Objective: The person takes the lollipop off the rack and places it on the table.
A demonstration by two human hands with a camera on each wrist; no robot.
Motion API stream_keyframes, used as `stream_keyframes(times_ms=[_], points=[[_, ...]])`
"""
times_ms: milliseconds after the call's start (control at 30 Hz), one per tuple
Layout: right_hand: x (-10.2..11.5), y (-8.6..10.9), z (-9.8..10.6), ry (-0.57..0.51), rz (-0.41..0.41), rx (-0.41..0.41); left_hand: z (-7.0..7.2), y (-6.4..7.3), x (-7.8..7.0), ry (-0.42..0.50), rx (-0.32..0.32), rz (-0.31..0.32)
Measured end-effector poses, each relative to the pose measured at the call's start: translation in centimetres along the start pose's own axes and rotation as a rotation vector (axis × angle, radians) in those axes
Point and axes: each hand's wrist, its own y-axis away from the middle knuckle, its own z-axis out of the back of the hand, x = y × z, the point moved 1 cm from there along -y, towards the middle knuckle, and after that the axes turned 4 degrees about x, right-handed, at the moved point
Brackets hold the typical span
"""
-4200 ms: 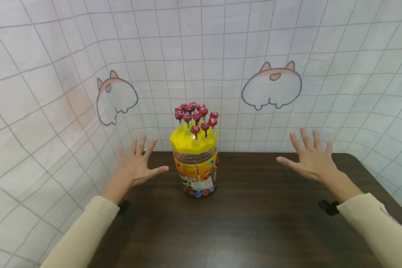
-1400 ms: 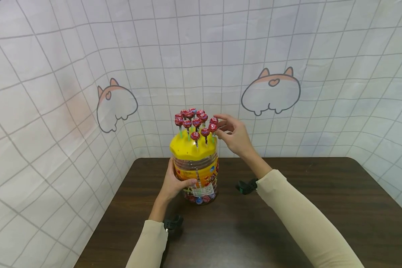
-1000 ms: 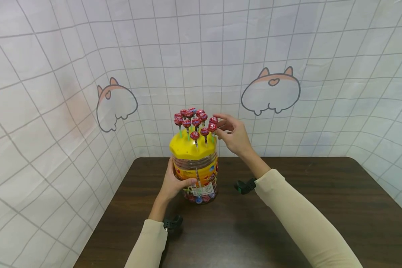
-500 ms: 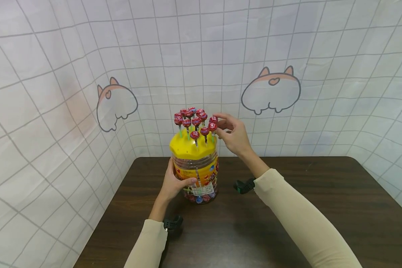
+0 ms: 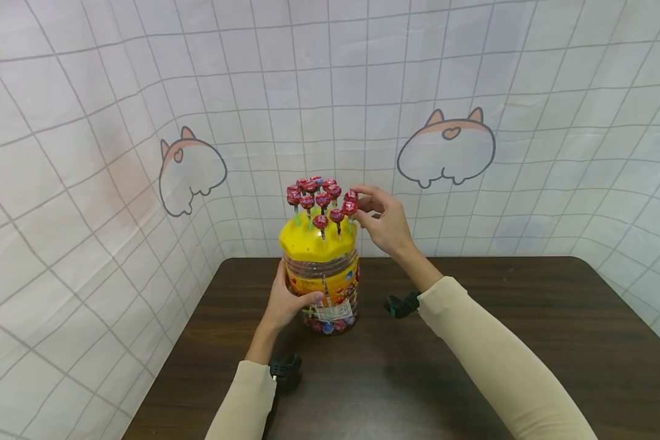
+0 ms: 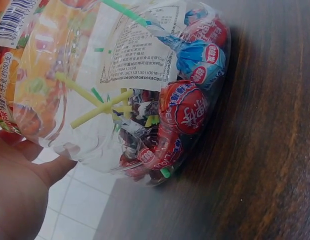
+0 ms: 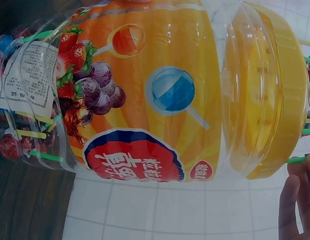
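A clear plastic candy jar (image 5: 342, 287) with an orange label stands upright on the table. Red-wrapped lollipops stick up from its yellow lid (image 5: 308, 241). My left hand (image 5: 282, 305) grips the jar's left side, thumb across the front; part of that hand (image 6: 20, 185) shows beside the jar wall in the left wrist view. At the lid's right edge, my right hand (image 5: 387, 226) pinches a lollipop (image 5: 349, 208), whose head sits just above the lid. In the right wrist view my fingertips (image 7: 295, 172) are at its green stick (image 7: 296, 160).
More wrapped lollipops (image 6: 185, 107) lie inside the jar's bottom. The dark wooden table (image 5: 473, 342) extends to both sides. A white grid-patterned curtain (image 5: 297, 79) hangs behind and at the left. Dark bands (image 5: 401, 305) are on both wrists.
Both hands were spread open at either side of the jar; they came inward, the left onto the jar and the right onto a lollipop. Over the last second they hold nearly still.
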Motion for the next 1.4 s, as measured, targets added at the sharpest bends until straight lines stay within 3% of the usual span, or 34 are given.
stream_keyframes(times_ms=[433,600,733,967,1400], points=[[0.6,0.1,0.4,0.014,0.013,-0.016,-0.4,0.0,-0.1,0.005,-0.003,0.018],[-0.1,-1.2,1.3,-0.004,0.05,-0.095,-0.4,-0.1,-0.1,0.005,-0.001,0.013],[-0.4,-2.1,2.2,-0.017,0.072,-0.099,-0.3,-0.1,-0.2,0.012,-0.012,0.018],[2.4,-0.5,2.9,0.0,0.023,-0.069,0.2,-0.2,0.0,0.008,-0.012,0.011],[-0.7,2.3,3.8,-0.02,-0.074,0.011,0.1,-0.1,-0.1,-0.003,-0.014,0.021]])
